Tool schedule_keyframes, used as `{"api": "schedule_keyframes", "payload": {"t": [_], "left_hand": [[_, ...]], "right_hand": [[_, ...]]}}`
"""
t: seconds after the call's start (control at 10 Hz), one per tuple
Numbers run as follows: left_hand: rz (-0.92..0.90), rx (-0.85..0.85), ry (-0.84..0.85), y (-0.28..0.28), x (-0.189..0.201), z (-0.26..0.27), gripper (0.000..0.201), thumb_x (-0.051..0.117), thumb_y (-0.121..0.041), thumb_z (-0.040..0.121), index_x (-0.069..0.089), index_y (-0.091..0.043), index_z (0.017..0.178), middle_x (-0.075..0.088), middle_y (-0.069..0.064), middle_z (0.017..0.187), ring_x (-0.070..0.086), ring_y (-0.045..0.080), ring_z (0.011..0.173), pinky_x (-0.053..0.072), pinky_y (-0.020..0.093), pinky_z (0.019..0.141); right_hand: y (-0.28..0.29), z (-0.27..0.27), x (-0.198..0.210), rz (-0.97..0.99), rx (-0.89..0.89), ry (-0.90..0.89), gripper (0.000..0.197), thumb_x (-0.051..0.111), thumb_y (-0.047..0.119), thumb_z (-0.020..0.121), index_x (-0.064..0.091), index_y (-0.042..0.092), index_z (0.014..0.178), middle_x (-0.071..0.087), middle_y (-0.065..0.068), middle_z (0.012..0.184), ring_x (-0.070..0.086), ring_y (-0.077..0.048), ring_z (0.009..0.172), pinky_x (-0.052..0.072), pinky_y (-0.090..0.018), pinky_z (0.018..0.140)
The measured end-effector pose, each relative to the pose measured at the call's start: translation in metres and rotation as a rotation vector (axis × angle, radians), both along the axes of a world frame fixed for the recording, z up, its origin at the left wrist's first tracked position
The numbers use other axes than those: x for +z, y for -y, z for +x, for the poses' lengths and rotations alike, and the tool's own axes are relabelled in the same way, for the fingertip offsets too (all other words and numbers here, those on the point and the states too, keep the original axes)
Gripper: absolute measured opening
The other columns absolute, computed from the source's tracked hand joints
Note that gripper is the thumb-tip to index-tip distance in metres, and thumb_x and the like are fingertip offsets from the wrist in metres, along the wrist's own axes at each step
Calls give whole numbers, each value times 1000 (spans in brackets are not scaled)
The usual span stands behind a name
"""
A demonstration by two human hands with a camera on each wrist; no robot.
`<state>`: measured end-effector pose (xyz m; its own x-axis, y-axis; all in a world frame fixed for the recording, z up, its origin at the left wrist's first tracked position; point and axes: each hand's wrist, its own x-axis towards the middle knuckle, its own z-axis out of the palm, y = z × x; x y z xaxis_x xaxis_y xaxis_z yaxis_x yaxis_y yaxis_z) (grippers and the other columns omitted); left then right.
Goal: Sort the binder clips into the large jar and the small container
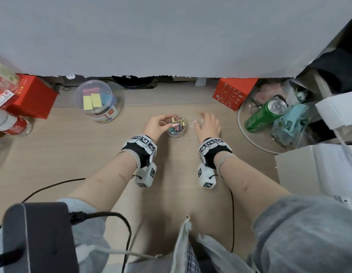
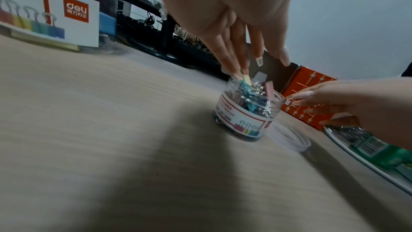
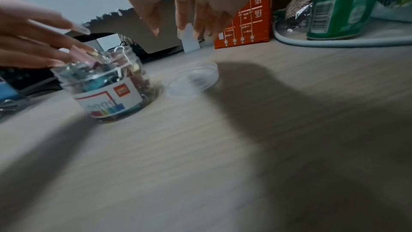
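The small clear container [image 1: 176,133] stands open mid-table, heaped with small coloured binder clips [image 2: 246,94]. My left hand [image 1: 161,123] is over its mouth. Its straight fingers [image 2: 231,55] touch the top clips, among them a pink one [image 3: 83,57], and the thumb stays apart. My right hand [image 1: 204,121] hovers just right of the container, fingers [image 3: 185,22] hanging loosely and holding nothing. Below it the container's clear lid [image 3: 191,78] lies on the table. The large lidded jar [image 1: 96,101] with bigger clips stands at the back left.
Red boxes stand at the back left [image 1: 33,97] and back right [image 1: 233,93]. A clear round tray [image 1: 250,134] at the right holds a green can [image 1: 263,115] and packets. White boxes [image 1: 318,170] sit at the right edge. A black device [image 1: 39,237] with cables lies near left.
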<state>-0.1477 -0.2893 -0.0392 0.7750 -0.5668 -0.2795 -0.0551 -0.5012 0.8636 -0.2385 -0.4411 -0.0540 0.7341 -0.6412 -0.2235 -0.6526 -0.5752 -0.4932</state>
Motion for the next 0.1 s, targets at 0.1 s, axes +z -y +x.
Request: {"api": "schedule_keyframes", "payload": {"t": [0.1], "left_hand": [[62,-22,155,-2,-2,1,37,66,-16,82,61,-14,119,64,8,118,55,21,104,45,29,90]], "right_hand": [[0,2,-12,44,40,-99,69,58,35,85,25,20,144,17,-5,156,17,-25,143,18,-38,113]]}}
